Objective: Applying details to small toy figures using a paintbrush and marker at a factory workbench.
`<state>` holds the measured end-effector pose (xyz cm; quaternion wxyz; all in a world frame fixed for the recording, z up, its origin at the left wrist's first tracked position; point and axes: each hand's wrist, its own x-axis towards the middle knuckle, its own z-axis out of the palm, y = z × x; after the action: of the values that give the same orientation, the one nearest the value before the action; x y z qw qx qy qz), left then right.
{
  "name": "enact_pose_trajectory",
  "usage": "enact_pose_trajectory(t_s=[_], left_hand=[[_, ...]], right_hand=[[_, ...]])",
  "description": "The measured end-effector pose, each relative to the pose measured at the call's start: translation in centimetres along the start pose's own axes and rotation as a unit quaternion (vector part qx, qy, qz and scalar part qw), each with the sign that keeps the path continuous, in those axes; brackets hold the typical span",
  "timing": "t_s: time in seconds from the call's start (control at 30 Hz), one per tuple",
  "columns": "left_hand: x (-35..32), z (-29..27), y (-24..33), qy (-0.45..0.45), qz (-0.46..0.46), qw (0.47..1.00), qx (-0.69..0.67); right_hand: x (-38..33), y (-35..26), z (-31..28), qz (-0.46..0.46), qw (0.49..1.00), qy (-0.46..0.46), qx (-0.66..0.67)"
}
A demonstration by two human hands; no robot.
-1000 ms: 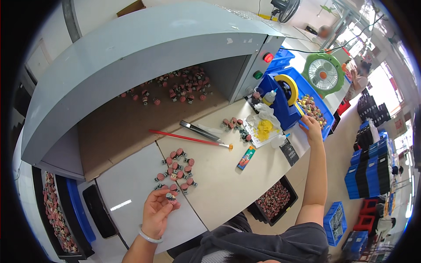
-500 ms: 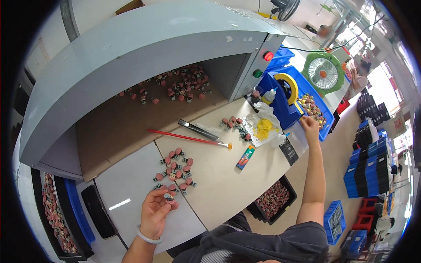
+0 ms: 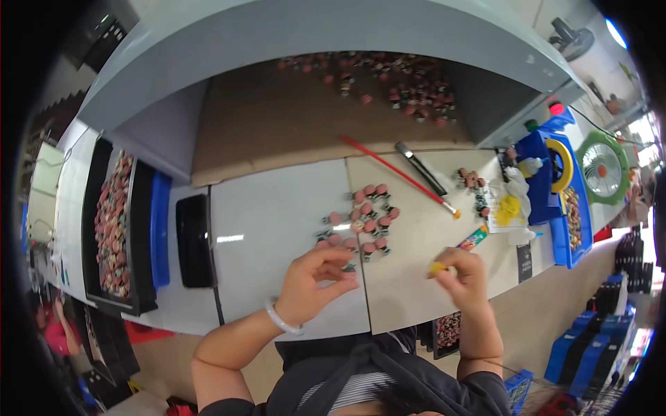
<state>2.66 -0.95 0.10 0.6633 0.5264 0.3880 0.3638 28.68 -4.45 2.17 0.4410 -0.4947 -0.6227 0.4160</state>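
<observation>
My left hand (image 3: pixel 316 281), with a pale bangle at the wrist, is at the front of the bench. Between its thumb and fingers is a small figurine (image 3: pixel 349 267), mostly hidden and blurred; its grey-green part shows. My right hand (image 3: pixel 466 277) pinches a small yellow piece (image 3: pixel 436 269) that looks like tape. A loose group of pink-topped figurines (image 3: pixel 370 222) lies just beyond my left hand. Past my right hand are a green-and-orange tube or packet (image 3: pixel 474 238), a red-handled brush (image 3: pixel 402 170) and a flat black-handled brush (image 3: pixel 422 168).
A grey hooded booth (image 3: pixel 333 35) with many figurines inside stands behind. At right are a blue tape dispenser (image 3: pixel 538 163) with a yellow roll, yellow paint (image 3: pixel 509 206), a squeeze bottle (image 3: pixel 520 237) and a green fan (image 3: pixel 602 168). A filled black bin (image 3: pixel 146 263) stands left.
My right hand has come from the tape dispenser to the bench front with the yellow piece. My left hand still has the figurine. The head view has turned left.
</observation>
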Motion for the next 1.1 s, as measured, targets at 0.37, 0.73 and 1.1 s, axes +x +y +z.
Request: enact_pose_trajectory(t_s=[0.37, 0.73, 1.1], left_hand=[[-1.2, 0.4, 1.6, 0.034, 0.159, 0.953, 0.256], [-0.7, -0.5, 2.3, -0.165, -0.121, 0.975, -0.085], [0.0, -0.3, 2.2, -0.291, -0.183, 0.935, -0.085]], right_hand=[[3.2, -1.4, 7.9, 0.127, 0.982, -0.137, -0.032], [1.6, -0.1, 7.8, -0.112, 0.973, -0.158, 0.127], [1.2, -1.7, 5.9, -0.154, 0.959, -0.229, -0.067]])
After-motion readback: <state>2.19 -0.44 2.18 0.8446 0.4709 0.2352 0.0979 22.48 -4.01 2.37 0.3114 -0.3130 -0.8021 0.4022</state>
